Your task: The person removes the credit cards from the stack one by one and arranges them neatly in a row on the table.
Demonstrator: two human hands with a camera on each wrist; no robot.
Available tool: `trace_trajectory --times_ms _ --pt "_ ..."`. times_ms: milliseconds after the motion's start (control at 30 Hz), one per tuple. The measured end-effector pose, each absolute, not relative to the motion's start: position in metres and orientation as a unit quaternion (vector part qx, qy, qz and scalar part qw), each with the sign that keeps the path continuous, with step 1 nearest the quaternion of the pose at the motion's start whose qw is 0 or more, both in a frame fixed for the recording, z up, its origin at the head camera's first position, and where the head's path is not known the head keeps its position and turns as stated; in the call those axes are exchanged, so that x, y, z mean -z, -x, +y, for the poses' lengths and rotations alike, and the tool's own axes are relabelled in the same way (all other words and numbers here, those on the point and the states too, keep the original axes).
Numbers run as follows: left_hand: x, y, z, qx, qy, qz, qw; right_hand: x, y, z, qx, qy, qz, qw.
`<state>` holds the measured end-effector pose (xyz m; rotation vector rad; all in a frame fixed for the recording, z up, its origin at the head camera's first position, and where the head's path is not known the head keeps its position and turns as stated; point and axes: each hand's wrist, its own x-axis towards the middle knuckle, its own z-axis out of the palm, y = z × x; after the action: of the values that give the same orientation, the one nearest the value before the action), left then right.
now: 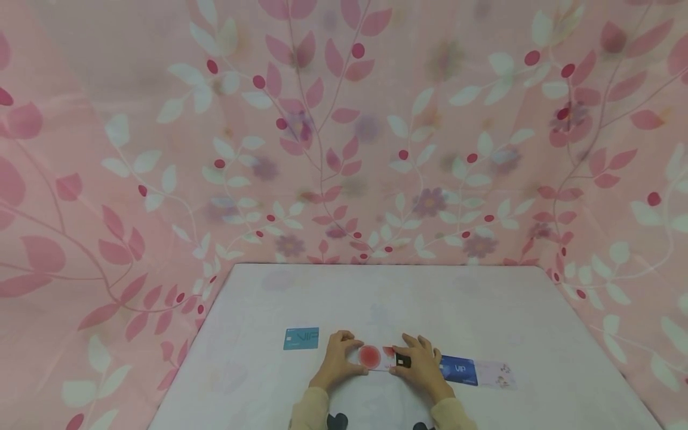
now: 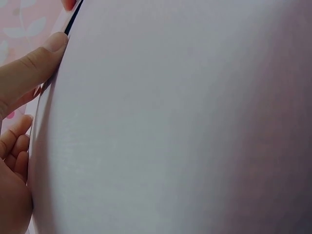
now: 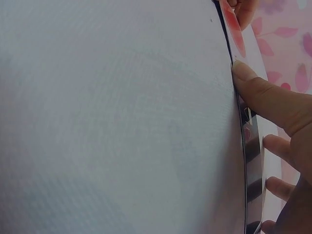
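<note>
Flat on the table lies a white card with a red circle. My left hand holds its left end, index finger at the far edge and thumb at the near edge. At its right end my right hand grips it the same way, fingertips close to a black card partly hidden under that hand. In the right wrist view the right thumb presses at the near edge between the red-patterned card and a black-and-white striped one. The left thumb touches a card edge in the left wrist view.
Right of the right hand, a dark blue VIP card and a pale floral card continue the row. A teal VIP card lies apart at the left. Pink floral cloth hangs around the white table.
</note>
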<state>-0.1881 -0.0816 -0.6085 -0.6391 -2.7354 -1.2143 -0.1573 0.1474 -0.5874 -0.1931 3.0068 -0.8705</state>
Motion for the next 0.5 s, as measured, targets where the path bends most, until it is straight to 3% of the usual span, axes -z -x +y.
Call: trace_trajectory --times_ms 500 --pt "0.6088 0.1852 -0.0818 0.405 0.197 -0.892 0.024 0.5868 0.1574 0.1461 0.282 0.052 0.958 0.016"
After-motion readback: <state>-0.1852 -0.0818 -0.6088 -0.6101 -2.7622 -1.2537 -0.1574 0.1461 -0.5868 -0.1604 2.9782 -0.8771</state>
